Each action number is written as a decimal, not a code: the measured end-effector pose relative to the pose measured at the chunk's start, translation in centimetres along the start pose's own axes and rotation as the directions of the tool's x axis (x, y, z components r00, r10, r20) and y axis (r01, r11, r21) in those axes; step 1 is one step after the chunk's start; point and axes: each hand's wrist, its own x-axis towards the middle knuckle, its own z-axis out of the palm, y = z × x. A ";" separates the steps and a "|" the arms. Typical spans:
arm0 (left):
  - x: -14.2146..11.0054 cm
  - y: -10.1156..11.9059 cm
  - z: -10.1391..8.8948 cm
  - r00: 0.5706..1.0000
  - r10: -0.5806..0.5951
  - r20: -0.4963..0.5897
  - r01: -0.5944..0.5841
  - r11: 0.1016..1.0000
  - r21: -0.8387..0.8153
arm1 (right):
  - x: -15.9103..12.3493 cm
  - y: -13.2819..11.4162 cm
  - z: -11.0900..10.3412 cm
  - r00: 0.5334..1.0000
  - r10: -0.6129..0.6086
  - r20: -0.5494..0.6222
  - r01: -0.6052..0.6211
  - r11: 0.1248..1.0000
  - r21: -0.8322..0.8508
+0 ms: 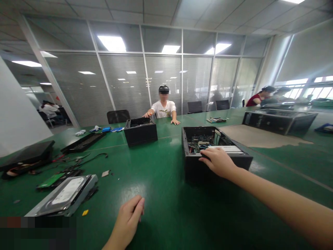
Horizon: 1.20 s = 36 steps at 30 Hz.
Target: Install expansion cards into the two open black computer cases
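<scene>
"Computer case under the right hand, where's it at?"
"Green table, palm by its near rim, can't tell if gripping. Left hand curled closed, tabletop stretching between."

Green table, grey-striped screen

From the view's centre, fine grey horizontal stripes cover the screen at 12 o'clock. At 3, the sheet is tan, one shirt dark red. At 4, the case is black. At 8, the drive is silver, its label white, the chip yellow.
</scene>
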 end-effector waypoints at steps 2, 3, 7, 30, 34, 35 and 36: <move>0.0 0.0 0.1 1.000 -0.022 0.005 0.022 0.999 -0.030 | -2.5 -1.8 -1.3 0.997 -0.077 -0.016 0.078 0.994 0.071; 0.0 0.1 0.2 0.999 -0.032 0.006 0.032 0.999 -0.038 | -3.8 -2.9 -2.0 0.993 -0.115 -0.034 0.118 0.987 0.105; 0.0 0.7 0.4 1.000 -0.026 0.006 0.026 0.999 -0.037 | -8.4 -7.3 -4.4 0.961 -0.234 -0.149 0.265 0.932 0.246; -1.1 2.5 1.5 0.964 0.266 0.016 -0.265 0.963 -0.038 | 14.3 -5.8 5.0 0.784 -0.273 0.557 0.412 0.901 -0.139; -1.1 2.2 1.5 0.968 0.249 0.026 -0.247 0.967 -0.060 | 13.8 -5.9 7.0 0.786 -0.294 0.543 0.420 0.900 -0.120; -1.1 2.1 1.6 0.971 0.239 0.026 -0.237 0.969 -0.073 | 13.7 -6.0 7.2 0.797 -0.297 0.526 0.419 0.899 -0.126; -1.1 2.0 1.6 0.973 0.229 0.025 -0.227 0.970 -0.085 | 13.7 -6.0 7.3 0.806 -0.299 0.511 0.419 0.898 -0.135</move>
